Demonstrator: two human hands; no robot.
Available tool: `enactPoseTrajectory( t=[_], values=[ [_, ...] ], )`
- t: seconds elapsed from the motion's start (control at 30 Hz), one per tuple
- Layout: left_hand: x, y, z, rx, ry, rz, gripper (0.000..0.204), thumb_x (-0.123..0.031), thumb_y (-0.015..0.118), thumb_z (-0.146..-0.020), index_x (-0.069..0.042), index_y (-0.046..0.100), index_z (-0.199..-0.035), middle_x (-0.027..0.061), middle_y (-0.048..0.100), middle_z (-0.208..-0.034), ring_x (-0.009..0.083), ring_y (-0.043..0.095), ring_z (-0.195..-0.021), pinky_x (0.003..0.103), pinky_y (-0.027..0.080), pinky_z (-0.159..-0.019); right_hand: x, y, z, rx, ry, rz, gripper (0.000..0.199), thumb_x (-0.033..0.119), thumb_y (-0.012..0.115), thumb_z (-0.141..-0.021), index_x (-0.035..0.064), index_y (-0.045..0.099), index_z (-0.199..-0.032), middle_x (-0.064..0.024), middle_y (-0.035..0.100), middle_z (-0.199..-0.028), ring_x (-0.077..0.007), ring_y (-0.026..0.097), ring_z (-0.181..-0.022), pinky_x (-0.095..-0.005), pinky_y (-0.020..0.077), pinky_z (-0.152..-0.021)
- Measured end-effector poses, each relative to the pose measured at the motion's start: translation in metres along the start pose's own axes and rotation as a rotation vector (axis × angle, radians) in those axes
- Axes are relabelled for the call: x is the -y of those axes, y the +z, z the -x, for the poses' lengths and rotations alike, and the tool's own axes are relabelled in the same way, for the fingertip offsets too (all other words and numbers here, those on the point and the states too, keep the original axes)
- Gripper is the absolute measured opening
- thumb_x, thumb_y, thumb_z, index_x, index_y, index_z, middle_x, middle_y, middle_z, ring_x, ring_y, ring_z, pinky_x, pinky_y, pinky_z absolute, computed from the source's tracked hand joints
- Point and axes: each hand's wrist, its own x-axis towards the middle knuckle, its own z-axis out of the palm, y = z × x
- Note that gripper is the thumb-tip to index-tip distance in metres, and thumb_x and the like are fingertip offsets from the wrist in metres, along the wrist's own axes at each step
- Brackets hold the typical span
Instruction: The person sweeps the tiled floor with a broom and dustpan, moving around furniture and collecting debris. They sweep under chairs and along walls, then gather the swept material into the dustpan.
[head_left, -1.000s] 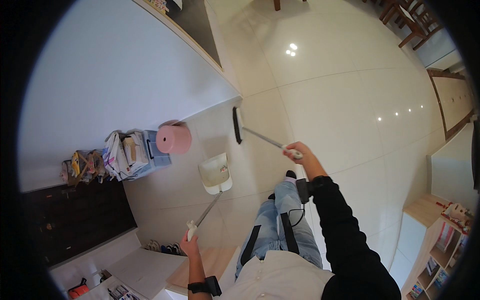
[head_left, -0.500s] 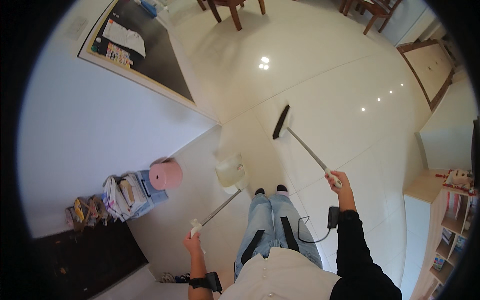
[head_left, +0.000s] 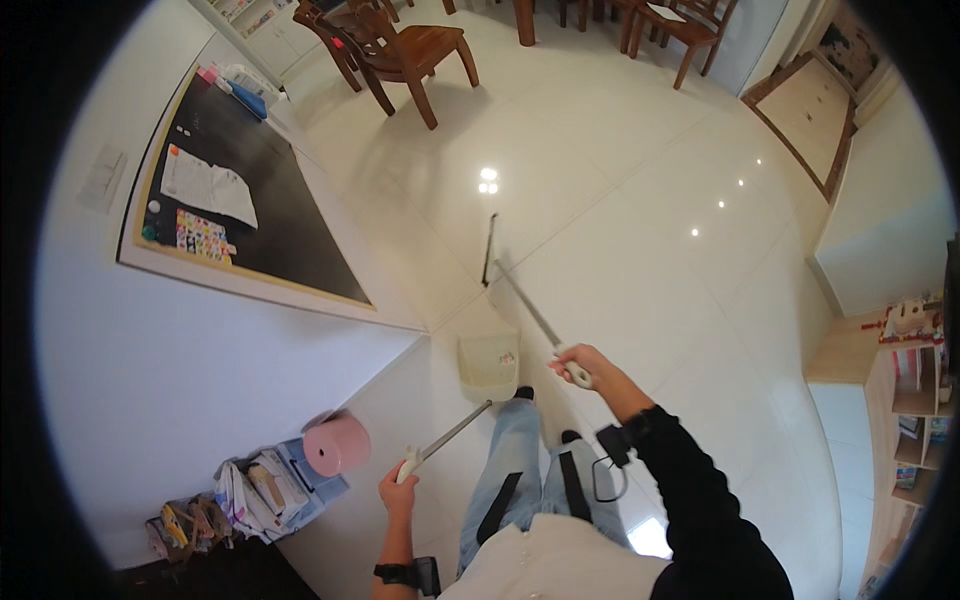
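My right hand (head_left: pixel 580 367) is closed round the pale grip of a long-handled broom (head_left: pixel 528 307). The broom's narrow dark bristle edge is on the glossy floor ahead, beyond the dustpan and slightly left of the handle. In my left hand (head_left: pixel 398 490) is the white grip of a long-handled dustpan (head_left: pixel 490 368). Its cream, translucent pan rests on the floor just in front of my feet, close to the wall corner. A small coloured sticker shows on the pan. Any dirt in it is too small to make out.
A pink stool (head_left: pixel 337 444) and stacked papers (head_left: pixel 265 490) line the left wall, below a blackboard (head_left: pixel 270 200). Wooden chairs (head_left: pixel 420 55) stand farther off on the tiled floor. At right is a low bookshelf (head_left: pixel 905 400); a patterned mat (head_left: pixel 805 115) lies at far right.
The broom has swung left and turned, bringing its head nearer the dustpan's open side. My right hand has moved left with it. The view has shifted, showing more chairs.
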Motion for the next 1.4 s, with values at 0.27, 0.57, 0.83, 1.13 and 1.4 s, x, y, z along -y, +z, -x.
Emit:
enactPoseTrajectory(
  t=[0.27, 0.57, 0.83, 1.13, 1.4],
  values=[
    [-0.060, -0.016, -0.070, 0.153, 0.107, -0.196, 0.041, -0.006, 0.057, -0.054, 0.000, 0.057, -0.094, 0.0076, 0.060, -0.076, 0.0109, 0.054, -0.064, 0.022, 0.042, -0.059, 0.114, 0.029, -0.155, 0.076, 0.041, -0.414, 0.010, 0.001, 0.041, -0.072, -0.0057, 0.041, -0.065, -0.0035, 0.039, -0.049, -0.0064, 0.038, -0.036, -0.0151, 0.0323, -0.028],
    [-0.093, 0.000, -0.134, 0.241, 0.146, -0.507, 0.042, -0.012, 0.055, -0.053, -0.006, 0.058, -0.094, 0.0113, 0.059, -0.072, 0.0175, 0.055, -0.061, 0.027, 0.043, -0.058, 0.059, -0.111, -0.052, 0.052, -0.274, -0.866, 0.011, 0.003, 0.040, -0.074, -0.0063, 0.038, -0.079, -0.0127, 0.047, -0.068, -0.0091, 0.041, -0.040, -0.0153, 0.0388, -0.034],
    [-0.123, 0.038, -0.160, 0.411, 0.378, -0.574, 0.042, -0.013, 0.054, -0.052, -0.005, 0.058, -0.093, 0.0136, 0.059, -0.073, 0.0204, 0.057, -0.064, 0.028, 0.043, -0.061, -0.140, -0.152, 0.110, -0.242, -0.310, -1.053, 0.017, 0.006, 0.045, -0.073, -0.0026, 0.040, -0.086, -0.0112, 0.048, -0.071, -0.0083, 0.041, -0.041, -0.0145, 0.0352, -0.030],
    [-0.150, 0.081, -0.157, 0.540, 0.531, -0.613, 0.042, -0.012, 0.053, -0.052, -0.005, 0.058, -0.093, 0.0127, 0.060, -0.073, 0.0199, 0.057, -0.063, 0.028, 0.044, -0.061, -0.190, -0.101, 0.166, -0.378, -0.374, -0.808, 0.018, 0.004, 0.045, -0.070, 0.0020, 0.040, -0.087, -0.0055, 0.045, -0.061, -0.0070, 0.040, -0.040, -0.0160, 0.0336, -0.031],
    [-0.157, 0.105, -0.124, 0.627, 0.578, -0.650, 0.043, -0.009, 0.054, -0.052, -0.001, 0.057, -0.094, 0.0094, 0.059, -0.071, 0.0137, 0.054, -0.063, 0.024, 0.043, -0.061, -0.108, -0.132, 0.069, -0.555, -0.281, -0.157, 0.017, 0.016, 0.051, -0.072, 0.0001, 0.046, -0.069, -0.0077, 0.045, -0.053, -0.0167, 0.046, -0.039, -0.0280, 0.0368, -0.033]
  ],
)
